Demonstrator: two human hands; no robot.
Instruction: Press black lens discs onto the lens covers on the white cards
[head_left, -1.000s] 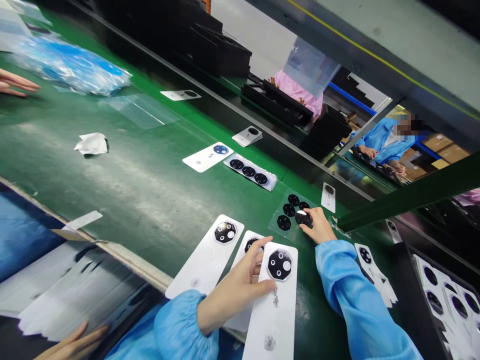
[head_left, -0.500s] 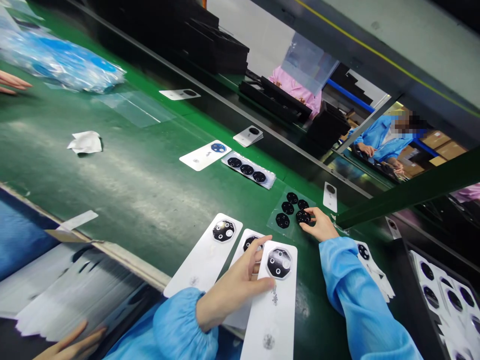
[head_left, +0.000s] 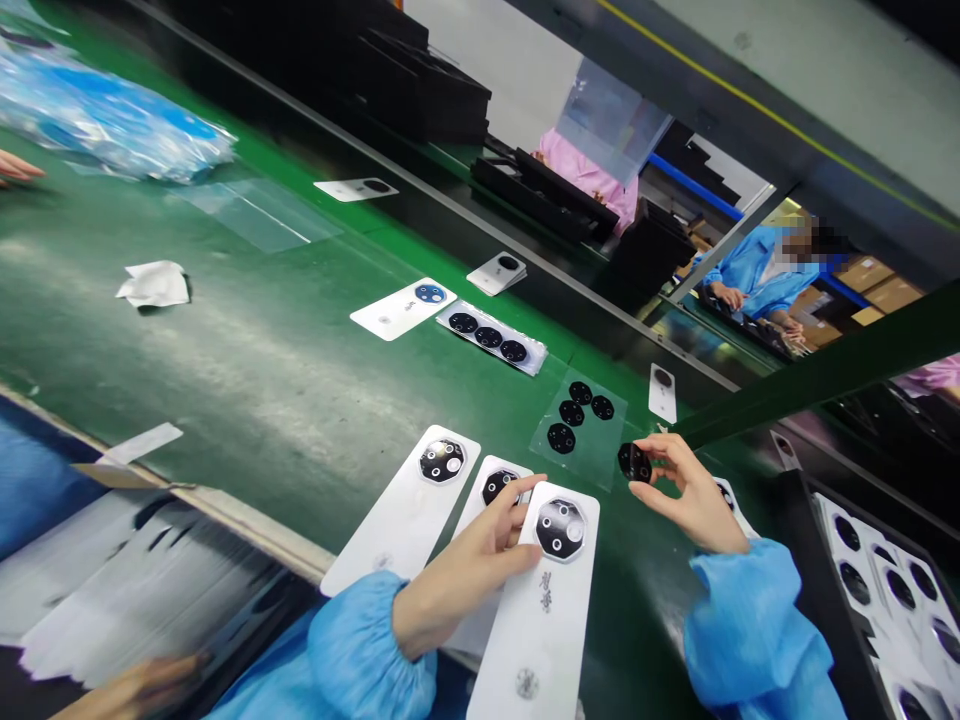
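Note:
My left hand (head_left: 465, 590) grips the upper left edge of a white phone back panel (head_left: 529, 630), thumb on its face, which bears a black camera patch with ring marks. Behind it a second white panel (head_left: 480, 625) is partly hidden by that hand, and another white panel (head_left: 397, 515) lies to the left. Between thumb and fingers, my right hand (head_left: 694, 500) pinches a black octagonal camera sticker (head_left: 634, 463) just above the green table. Beside it lies a clear film sheet (head_left: 589, 452) with several similar stickers on it.
A strip of black stickers (head_left: 491, 338) and more white panels (head_left: 401, 310) lie farther back. On the right stands a black tray (head_left: 799, 540) of panels. A crumpled paper (head_left: 154, 285), plastic-wrapped bundle (head_left: 112, 120) and co-workers' hands (head_left: 135, 690) are leftward. A green beam (head_left: 825, 375) slants at right.
My right hand has lifted one black sticker off the clear film and moved right, towards me. My left hand keeps its hold on the white panel.

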